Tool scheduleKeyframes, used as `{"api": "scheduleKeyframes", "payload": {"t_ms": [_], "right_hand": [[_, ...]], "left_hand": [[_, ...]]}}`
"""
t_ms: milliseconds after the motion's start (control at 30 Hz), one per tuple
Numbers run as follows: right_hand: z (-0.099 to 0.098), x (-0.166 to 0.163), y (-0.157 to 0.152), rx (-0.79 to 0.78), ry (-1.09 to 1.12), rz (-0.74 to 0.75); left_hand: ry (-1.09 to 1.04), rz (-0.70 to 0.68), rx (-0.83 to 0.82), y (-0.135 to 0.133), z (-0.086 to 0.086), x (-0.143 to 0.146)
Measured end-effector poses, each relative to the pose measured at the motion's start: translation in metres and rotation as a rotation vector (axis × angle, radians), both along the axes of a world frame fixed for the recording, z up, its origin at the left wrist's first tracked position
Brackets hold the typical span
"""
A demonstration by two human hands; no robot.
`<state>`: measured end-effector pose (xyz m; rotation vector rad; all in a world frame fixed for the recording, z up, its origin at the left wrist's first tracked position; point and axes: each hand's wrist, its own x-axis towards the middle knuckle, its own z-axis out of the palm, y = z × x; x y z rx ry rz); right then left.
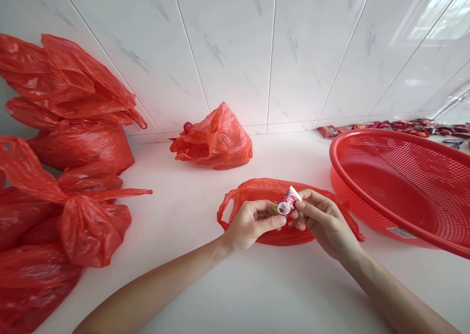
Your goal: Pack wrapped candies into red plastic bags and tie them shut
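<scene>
Between my two hands is a small wrapped candy, pink and red with a white round label and a pale crimped end. My left hand pinches its lower left end between thumb and fingers. On the other side, the thumb and fingertips of my right hand grip the upper right end. Both hands are above an open red plastic bag lying on the white table. Something reddish shows inside the bag below the candy, mostly hidden by my fingers.
Several knotted red plastic bags are piled at the left. Another red bag sits near the tiled wall. At the right stands a red perforated basket, with small wrapped packets behind it along the wall.
</scene>
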<state>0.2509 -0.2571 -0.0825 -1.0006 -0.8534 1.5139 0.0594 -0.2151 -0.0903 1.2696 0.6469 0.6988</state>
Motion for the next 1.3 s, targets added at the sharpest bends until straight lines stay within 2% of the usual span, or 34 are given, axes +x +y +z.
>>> {"api": "scheduleKeyframes", "payload": {"t_ms": [400,567,900,1133,1300], "right_hand": [[-0.0013,-0.0010,-0.0001,-0.049,0.027,0.042],[-0.0027,-0.0006,-0.0015,-0.012,0.022,0.032],[-0.0030,-0.0003,-0.0042,0.145,-0.140,0.027],[-0.0034,-0.0008,-0.0032,0.132,-0.144,0.070],[-0.0050,-0.0011,-0.0012,0.059,-0.012,0.127]], "left_hand": [[0.026,-0.033,0.002,0.0001,-0.0008,-0.0009],[0.033,-0.058,0.005,-0.0004,0.0002,-0.0020],[0.132,-0.094,0.163,0.0026,0.0060,-0.0052],[0.180,-0.088,0.254,0.0016,0.0041,-0.0045],[0.113,-0.107,0.350,0.0005,0.0074,-0.0039]]}}
